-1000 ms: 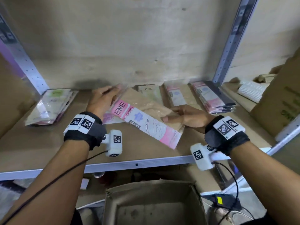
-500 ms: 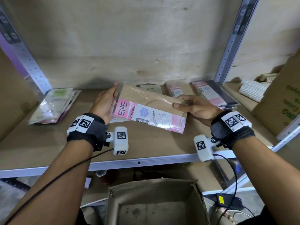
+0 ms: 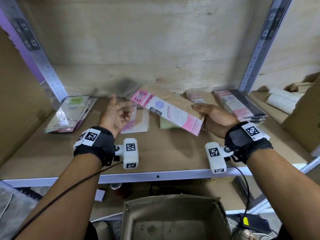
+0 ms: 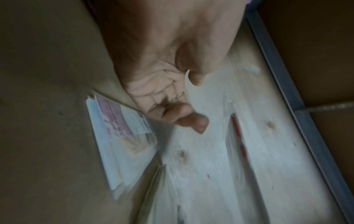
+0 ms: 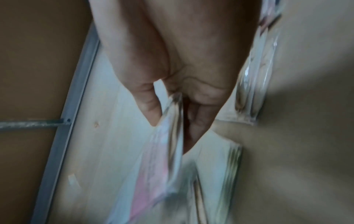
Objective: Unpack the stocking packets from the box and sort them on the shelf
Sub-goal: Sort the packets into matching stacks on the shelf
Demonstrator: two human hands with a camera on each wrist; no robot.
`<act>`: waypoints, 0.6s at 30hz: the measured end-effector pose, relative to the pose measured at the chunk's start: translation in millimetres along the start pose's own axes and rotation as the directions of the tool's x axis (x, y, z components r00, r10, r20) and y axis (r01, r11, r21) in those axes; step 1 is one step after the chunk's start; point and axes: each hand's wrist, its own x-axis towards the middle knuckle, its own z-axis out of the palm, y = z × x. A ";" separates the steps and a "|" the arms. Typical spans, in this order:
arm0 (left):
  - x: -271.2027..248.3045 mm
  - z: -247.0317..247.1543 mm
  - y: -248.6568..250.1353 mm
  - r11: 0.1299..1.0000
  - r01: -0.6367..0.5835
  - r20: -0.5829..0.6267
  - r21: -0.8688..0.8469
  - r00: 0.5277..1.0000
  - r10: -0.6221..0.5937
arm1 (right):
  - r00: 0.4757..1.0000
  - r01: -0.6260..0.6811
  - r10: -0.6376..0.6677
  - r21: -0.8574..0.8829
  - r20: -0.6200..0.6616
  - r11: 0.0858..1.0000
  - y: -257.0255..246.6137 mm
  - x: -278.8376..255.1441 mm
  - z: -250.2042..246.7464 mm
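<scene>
- Your right hand (image 3: 213, 117) pinches the near-right end of the pink-and-white stocking packet (image 3: 170, 112), thumb on top and fingers beneath. The packet is in the air above the shelf (image 3: 173, 153), slanting up toward the back wall.
- Your left hand (image 3: 115, 116) holds nothing. Its palm faces up, its fingers are loosely curled, and it sits just left of the packet's raised end.
- Support the free end with the left hand before you lower the packet; a one-end pinch on slippery film will likely let it sag or twist.
- Match the packet to a pile of the same design: the pink pile (image 3: 240, 106) at the right post, the flat packets (image 3: 136, 122) beneath, or the green-labelled pile (image 3: 69, 113) at the left.
- Lay it flat and square its edges with the pile.
- The box (image 3: 174, 220) below the shelf is cut off by the frame edge. The visible part of its floor appears bare; I cannot tell whether packets remain.
- Motion blur makes most of the packet print illegible.
- Both wrist views are blurred. A dark smear behind the packet's raised end cannot be identified.
</scene>
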 end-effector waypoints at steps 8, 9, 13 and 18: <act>-26.2 28.5 -23.1 0.920 -0.007 0.400 0.393 0.902 -0.164 | 0.999 0.017 -0.006 0.286 -0.037 0.958 13.0 14.5 45.9; -27.5 29.6 -23.3 0.917 -0.052 0.403 0.396 0.907 -0.123 | 0.999 0.019 -0.011 0.278 -0.031 0.960 15.7 14.9 52.6; -26.1 24.2 -18.3 0.880 -0.160 0.336 0.447 0.942 0.000 | 0.993 0.027 -0.004 0.194 -0.118 0.981 24.9 17.6 68.0; -15.8 11.5 -6.3 0.830 -0.192 0.183 0.524 0.977 0.110 | 0.982 -0.012 -0.001 -0.070 -0.189 0.998 20.5 33.2 86.3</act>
